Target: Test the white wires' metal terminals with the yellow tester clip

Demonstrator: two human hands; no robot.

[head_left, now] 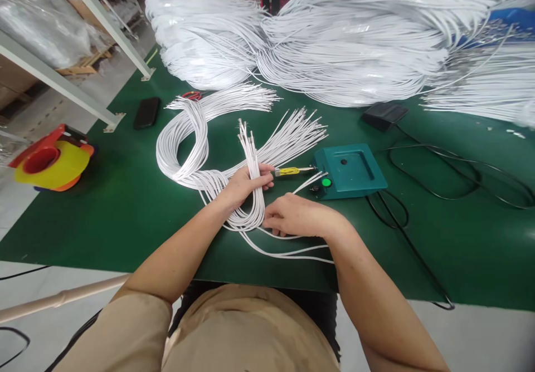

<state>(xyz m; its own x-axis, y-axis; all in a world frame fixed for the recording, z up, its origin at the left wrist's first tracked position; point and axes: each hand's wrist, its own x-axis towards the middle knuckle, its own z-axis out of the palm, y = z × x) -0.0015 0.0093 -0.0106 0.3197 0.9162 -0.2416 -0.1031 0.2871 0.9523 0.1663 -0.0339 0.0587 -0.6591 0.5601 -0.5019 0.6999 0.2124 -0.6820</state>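
Note:
My left hand (246, 184) is closed around a bundle of white cables (252, 157), its thumb across the front and the tipped ends pointing up. Below the hand the cables bend in a loop resting on the table. My right hand (295, 215) has curled fingers at the right side of that loop, closed on white cable; the fingertips are partly hidden. Several loose cables (284, 256) trail right beneath it. Just past my left fingers, a yellow tool with metal ends (290, 171) points toward a teal device with a green button (351, 174).
A larger coiled cable bundle (167, 143) lies behind my left hand. Big piles of white cable (355, 49) fill the back of the green table (112, 216). Left are a black phone-like object (147, 112) and a tape dispenser (54, 160). A black pedal-like box (383, 116) and black cords lie right.

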